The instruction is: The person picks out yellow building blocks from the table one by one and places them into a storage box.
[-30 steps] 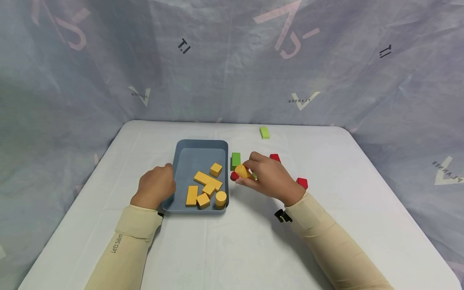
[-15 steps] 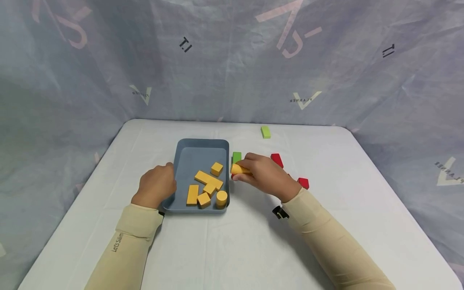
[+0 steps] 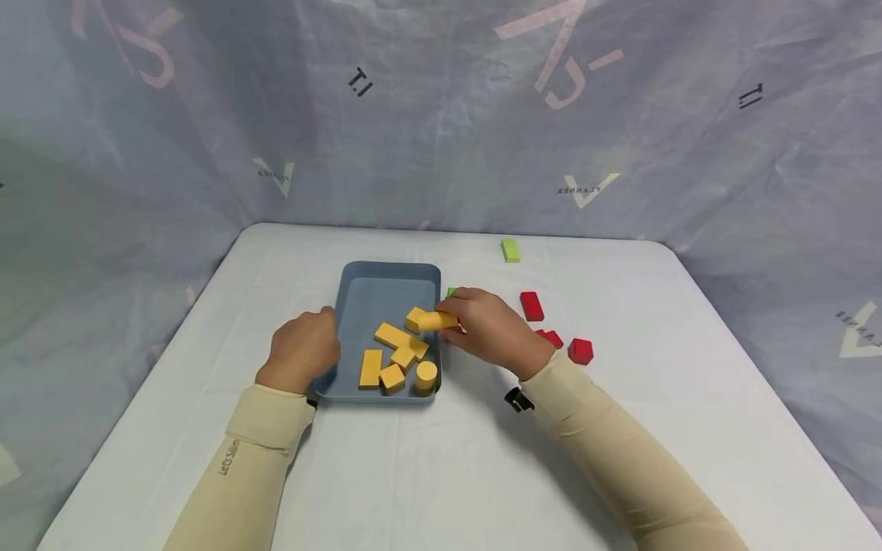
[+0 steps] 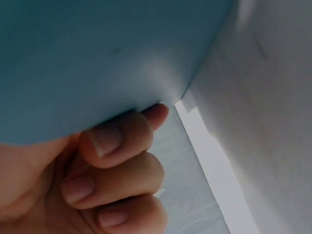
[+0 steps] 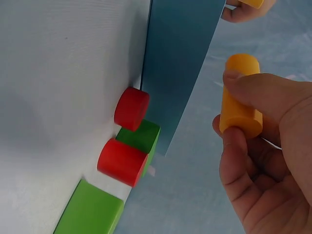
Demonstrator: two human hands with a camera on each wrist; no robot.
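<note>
A blue-grey tray lies on the table with several yellow blocks in it, among them an upright cylinder and a flat rectangular block. At the tray's left side my left hand grips the rim. The left wrist view shows its curled fingers against the tray wall; the thumb is mostly hidden. My right hand pinches a yellow cylinder between thumb and fingers. In the head view that held cylinder reaches over the tray's right rim.
Right of the tray lie red cylinders, a dark green block and a light green block. Farther right are a red rectangular block and another red block. A lime block sits near the table's back edge.
My right hand has moved left with the yellow cylinder, from beside the tray to over its right rim. The left hand keeps its grip on the tray. The head view has shifted slightly.
</note>
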